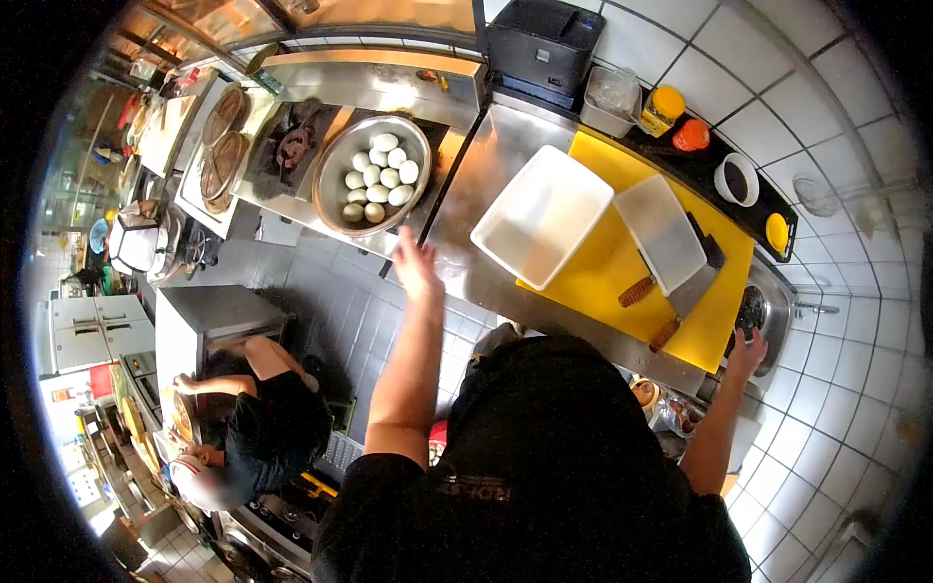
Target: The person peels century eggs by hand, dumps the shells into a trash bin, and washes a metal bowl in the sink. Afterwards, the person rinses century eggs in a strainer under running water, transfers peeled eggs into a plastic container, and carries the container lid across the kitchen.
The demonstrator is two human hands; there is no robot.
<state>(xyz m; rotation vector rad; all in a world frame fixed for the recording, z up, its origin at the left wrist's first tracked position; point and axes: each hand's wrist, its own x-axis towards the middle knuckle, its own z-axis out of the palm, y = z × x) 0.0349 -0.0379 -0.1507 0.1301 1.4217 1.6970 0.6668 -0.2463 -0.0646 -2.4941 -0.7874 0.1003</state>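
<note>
My left hand [418, 270] reaches forward, fingers stretched out and holding nothing. Just beyond its fingertips is a round metal bowl [324, 202] with several whitish eggs [381, 175] in it. At the far right, my right hand [746, 354] is at the edge of a metal sink [774, 328], fingers apart. A dark, round thing [750, 307] lies in the sink just past those fingers; I cannot tell whether they touch it. Between my hands, a white plastic tub [544, 216] and a smaller translucent tray [661, 233] stand on a yellow cutting board [610, 325].
Two brown-handled knives, one with a broad cleaver blade [694, 293], lie on the board. Along the tiled wall stand a yellow-lidded jar [664, 109], an orange-lidded jar [691, 136] and a white bowl [736, 181]. A person [277, 428] in black crouches at the lower left.
</note>
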